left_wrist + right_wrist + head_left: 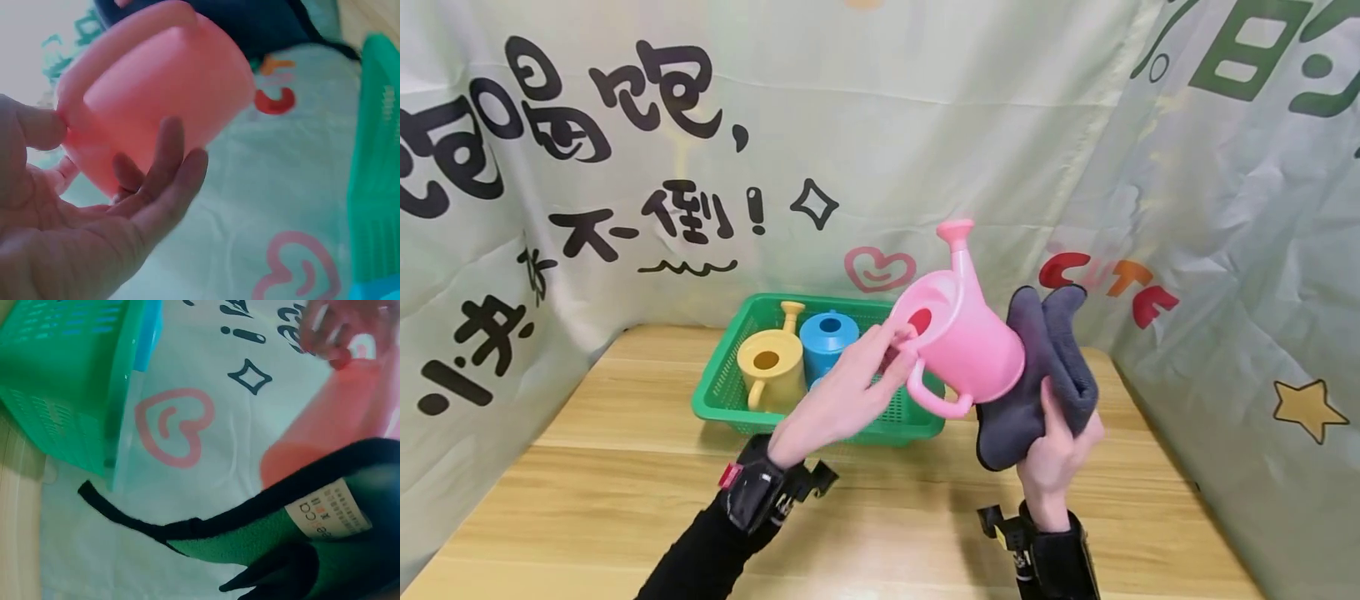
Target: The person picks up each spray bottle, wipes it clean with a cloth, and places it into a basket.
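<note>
A pink toy watering can (976,337) is held tilted in the air, its spout pointing up. My left hand (850,387) pinches its rim near the handle, the thumb on one side and fingers on the other, as the left wrist view also shows. My right hand (1060,450) grips a folded dark grey cloth (1037,375), which lies against the can's base. In the right wrist view, the cloth's dark edging and a white label (328,509) show in front of the pink can (325,431). That view does not show the right fingers.
Behind my left hand, a green plastic basket (715,392) stands on the wooden table (625,500). It holds a yellow watering can (775,371) and a blue watering can (829,337). A printed fabric curtain (887,150) hangs along the back and sides.
</note>
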`<state>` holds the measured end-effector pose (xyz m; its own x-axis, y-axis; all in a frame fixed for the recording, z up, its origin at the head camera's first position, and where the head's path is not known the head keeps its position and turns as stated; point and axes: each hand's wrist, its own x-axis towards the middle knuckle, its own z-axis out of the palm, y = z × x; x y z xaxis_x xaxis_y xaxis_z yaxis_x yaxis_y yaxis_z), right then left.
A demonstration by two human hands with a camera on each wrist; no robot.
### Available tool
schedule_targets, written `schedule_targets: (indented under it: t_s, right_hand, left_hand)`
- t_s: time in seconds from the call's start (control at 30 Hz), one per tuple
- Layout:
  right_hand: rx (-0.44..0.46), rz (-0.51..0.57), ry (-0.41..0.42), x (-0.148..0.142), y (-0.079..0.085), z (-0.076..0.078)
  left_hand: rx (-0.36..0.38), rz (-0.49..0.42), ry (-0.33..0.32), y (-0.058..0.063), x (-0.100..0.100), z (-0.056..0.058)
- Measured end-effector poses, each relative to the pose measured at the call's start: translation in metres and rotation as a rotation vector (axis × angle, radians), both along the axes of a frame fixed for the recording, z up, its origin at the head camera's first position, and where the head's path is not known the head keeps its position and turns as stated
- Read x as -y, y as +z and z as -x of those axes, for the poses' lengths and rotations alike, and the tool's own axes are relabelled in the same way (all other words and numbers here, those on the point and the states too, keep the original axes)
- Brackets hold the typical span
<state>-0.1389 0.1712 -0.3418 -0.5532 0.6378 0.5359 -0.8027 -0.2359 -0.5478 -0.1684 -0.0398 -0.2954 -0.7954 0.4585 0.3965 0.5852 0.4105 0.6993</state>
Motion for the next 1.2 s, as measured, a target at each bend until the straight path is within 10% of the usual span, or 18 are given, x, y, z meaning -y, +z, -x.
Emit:
schedule_targets:
  t_s: [0.3,0.77,1.2]
  right_hand:
    - [-0.216,-0.466,-0.063,0.023,-0.007,0.003]
    - [-0.260,-0.603,-0.185,0.037,-0.014,0.002]
    - [-0.316,-0.715,-0.236,0.047,-0.012,-0.001]
  left_hand:
    - [-0.041,-0.076,0.099,-0.011,0.007,-0.036]
    - [0.066,-0.365,0.034,-0.030,0.007,-0.042]
    - [0.093,-0.483,0.214,-0.044,0.005,-0.046]
